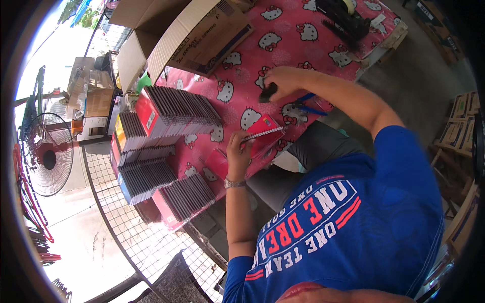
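Left hand (pixel 237 151): pinches red spiral notebook (pixel 262 135) at table (pixel 242 76) edge
Right hand (pixel 280 83): closed on small black object (pixel 269 92)
Nearby: notebook stacks (pixel 166 146)
Tip: keep notebook pressed flat

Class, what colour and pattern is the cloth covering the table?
The tablecloth is pink with white cartoon cat faces, seen in the head view.
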Demonstrator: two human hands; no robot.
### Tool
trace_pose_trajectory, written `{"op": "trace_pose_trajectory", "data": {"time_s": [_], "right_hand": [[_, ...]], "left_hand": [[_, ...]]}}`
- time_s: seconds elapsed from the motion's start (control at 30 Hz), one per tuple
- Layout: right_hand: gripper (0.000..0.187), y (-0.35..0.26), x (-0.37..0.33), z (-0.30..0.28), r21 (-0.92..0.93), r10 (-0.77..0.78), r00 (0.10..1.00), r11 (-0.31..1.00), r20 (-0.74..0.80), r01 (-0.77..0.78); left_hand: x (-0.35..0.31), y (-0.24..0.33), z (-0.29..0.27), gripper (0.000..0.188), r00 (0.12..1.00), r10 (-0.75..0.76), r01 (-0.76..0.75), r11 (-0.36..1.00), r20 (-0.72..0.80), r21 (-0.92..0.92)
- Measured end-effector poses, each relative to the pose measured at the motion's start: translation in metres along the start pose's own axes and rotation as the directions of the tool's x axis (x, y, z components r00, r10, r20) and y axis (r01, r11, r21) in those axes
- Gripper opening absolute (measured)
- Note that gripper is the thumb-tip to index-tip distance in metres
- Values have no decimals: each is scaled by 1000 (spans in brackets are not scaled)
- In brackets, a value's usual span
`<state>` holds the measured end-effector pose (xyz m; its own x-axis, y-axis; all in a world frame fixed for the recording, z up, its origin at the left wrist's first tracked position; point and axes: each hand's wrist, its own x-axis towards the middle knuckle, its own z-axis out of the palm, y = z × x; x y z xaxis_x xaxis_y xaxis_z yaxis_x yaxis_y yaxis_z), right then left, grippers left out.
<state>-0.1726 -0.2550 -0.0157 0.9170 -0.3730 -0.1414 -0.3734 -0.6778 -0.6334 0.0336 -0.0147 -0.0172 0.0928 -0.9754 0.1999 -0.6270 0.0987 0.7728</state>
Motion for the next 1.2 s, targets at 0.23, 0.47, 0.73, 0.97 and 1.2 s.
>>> {"op": "trace_pose_trajectory", "data": {"time_s": [0.23,0.47,0.73,0.97,1.2], "right_hand": [[42,-83,20,7,-23,-7,953,1000,302,15],[62,17,-13,19,-205,128,953,960,-276,-188],[64,-3,-119,112,-317,88,862,907,-500,-276],[53,-102,-100,102,213,7,711,956,-703,201],[47,-136,-58,111,-42,-216,764,970,-607,240]], "left_hand": [[-7,-25,2,29,997,-79,77,972,-1,-222],[-8,-12,5,21,945,-314,286,927,-86,-243],[-27,-10,26,16,892,-319,203,915,-321,-347],[-27,-19,28,14,894,-309,223,935,-326,-274],[-35,-28,32,13,901,-137,129,991,-412,-48]]}}
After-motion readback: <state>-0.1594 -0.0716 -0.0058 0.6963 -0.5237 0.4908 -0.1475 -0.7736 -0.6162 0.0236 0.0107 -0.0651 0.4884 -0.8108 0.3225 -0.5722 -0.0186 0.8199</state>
